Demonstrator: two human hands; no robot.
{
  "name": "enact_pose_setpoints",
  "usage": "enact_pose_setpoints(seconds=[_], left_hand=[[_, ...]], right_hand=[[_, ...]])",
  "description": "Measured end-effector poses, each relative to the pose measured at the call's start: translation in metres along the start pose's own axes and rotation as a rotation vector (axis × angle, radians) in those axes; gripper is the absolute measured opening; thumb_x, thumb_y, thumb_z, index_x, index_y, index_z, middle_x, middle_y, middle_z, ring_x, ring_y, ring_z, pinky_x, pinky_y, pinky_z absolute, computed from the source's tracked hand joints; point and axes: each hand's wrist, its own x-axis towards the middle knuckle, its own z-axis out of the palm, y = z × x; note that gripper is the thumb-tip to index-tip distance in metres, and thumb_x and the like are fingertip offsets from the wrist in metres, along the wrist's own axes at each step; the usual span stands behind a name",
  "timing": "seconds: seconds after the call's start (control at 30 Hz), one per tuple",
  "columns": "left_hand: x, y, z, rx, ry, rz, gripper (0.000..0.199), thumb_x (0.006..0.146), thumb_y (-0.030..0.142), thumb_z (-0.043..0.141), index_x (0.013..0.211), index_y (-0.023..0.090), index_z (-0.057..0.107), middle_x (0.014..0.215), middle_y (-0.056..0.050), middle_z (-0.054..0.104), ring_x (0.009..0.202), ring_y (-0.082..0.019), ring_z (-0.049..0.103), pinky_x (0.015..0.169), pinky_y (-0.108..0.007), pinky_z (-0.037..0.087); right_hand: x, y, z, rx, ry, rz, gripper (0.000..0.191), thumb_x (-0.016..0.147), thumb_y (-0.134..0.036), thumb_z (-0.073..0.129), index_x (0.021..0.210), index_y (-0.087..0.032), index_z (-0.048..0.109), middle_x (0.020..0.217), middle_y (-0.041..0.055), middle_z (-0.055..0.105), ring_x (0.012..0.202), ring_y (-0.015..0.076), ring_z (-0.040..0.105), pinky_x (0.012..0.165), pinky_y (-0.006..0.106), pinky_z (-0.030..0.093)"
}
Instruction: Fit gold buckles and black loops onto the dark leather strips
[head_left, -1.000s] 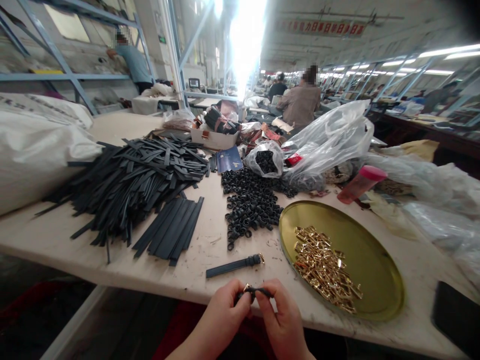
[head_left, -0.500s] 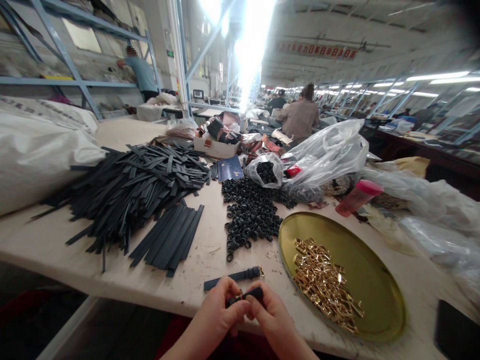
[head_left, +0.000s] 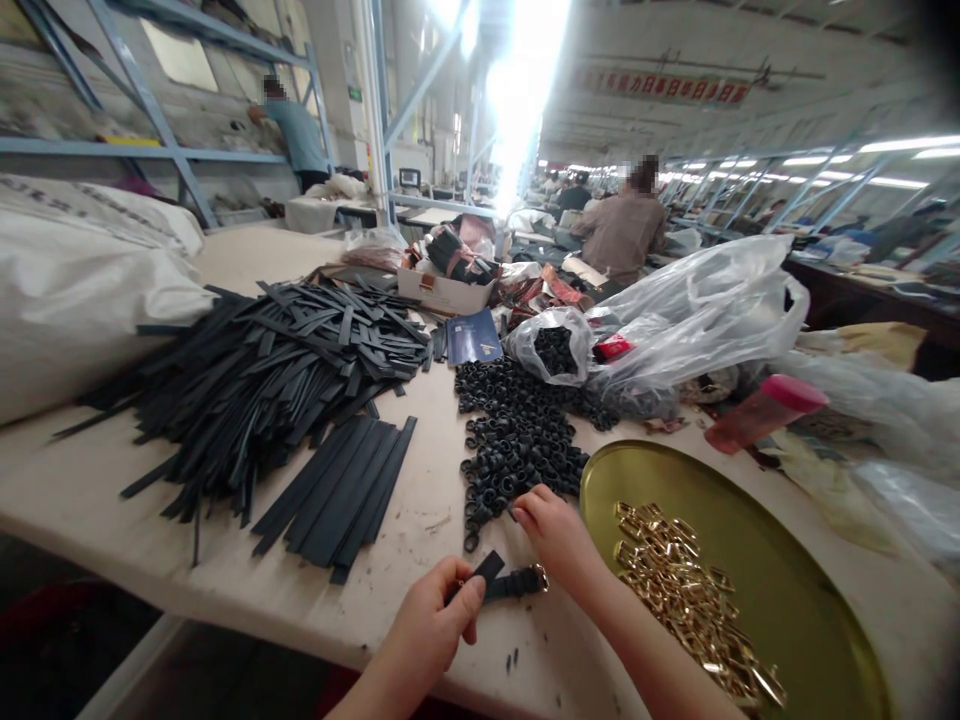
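My left hand [head_left: 442,608] is closed round a short black watch strap [head_left: 489,568], whose end sticks out past the thumb. Just beyond it a second black watch strap [head_left: 517,584] with a gold buckle lies on the table, partly hidden by that hand. My right hand [head_left: 546,520] reaches to the near right edge of a pile of small black loops [head_left: 499,460]. Its thumb and forefinger are pinched together, with a tiny dark bit at the tips that is too small to make out. Gold buckles [head_left: 679,580] lie heaped on a round gold tray [head_left: 795,560] at the right.
A large heap of black strips [head_left: 292,370] covers the left, with several laid flat [head_left: 341,490] nearer me. Behind the loops are a blue booklet [head_left: 474,338], an open plastic bag [head_left: 551,345] of loops and a pink-lidded container [head_left: 765,412]. A white sack [head_left: 82,290] bulges at far left.
My hands were together on the strap; the right has let go and moved forward to the loops. The left keeps the strap. The view has shifted slightly.
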Motion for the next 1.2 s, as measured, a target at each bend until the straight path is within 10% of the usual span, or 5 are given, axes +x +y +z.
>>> enact_pose_setpoints(seconds=[0.3,0.8,1.07,1.2], left_hand=[[-0.020,0.024,0.009,0.198,0.108,0.162,0.023,0.079,0.038,0.043,0.072,0.017,0.052,0.048,0.006,0.044,0.047,-0.010,0.044,0.049,-0.020,0.031],[-0.042,0.016,0.023,0.165,0.162,0.221,0.024,0.078,0.039,0.042,0.068,0.018,0.048,0.046,0.007,0.042,0.046,-0.010,0.041,0.050,-0.021,0.031],[-0.040,0.013,0.027,0.108,0.110,0.198,0.026,0.072,0.041,0.052,0.077,0.015,0.054,0.054,0.005,0.050,0.049,-0.011,0.046,0.051,-0.021,0.035],[-0.038,0.005,0.022,0.105,0.153,0.197,0.028,0.073,0.042,0.051,0.077,0.015,0.055,0.051,0.006,0.047,0.048,-0.011,0.045,0.050,-0.021,0.034]], right_hand=[[-0.067,-0.036,0.004,0.863,-0.083,0.287,0.031,0.078,-0.045,0.053,0.069,-0.016,0.055,0.058,-0.0032,0.051,0.053,0.0092,0.044,0.053,0.022,0.036],[-0.099,-0.047,0.015,1.470,0.032,0.478,0.021,0.063,-0.032,0.073,0.073,-0.016,0.063,0.059,-0.0044,0.057,0.052,0.0057,0.049,0.051,0.017,0.039],[-0.115,-0.046,0.039,1.228,-0.008,0.352,0.029,0.076,-0.044,0.057,0.073,-0.015,0.056,0.055,-0.0048,0.051,0.049,0.0062,0.045,0.049,0.018,0.037],[-0.101,-0.039,0.033,0.453,0.029,0.149,0.035,0.086,-0.043,0.036,0.075,-0.016,0.054,0.057,-0.0010,0.054,0.052,0.0113,0.050,0.050,0.022,0.040]])
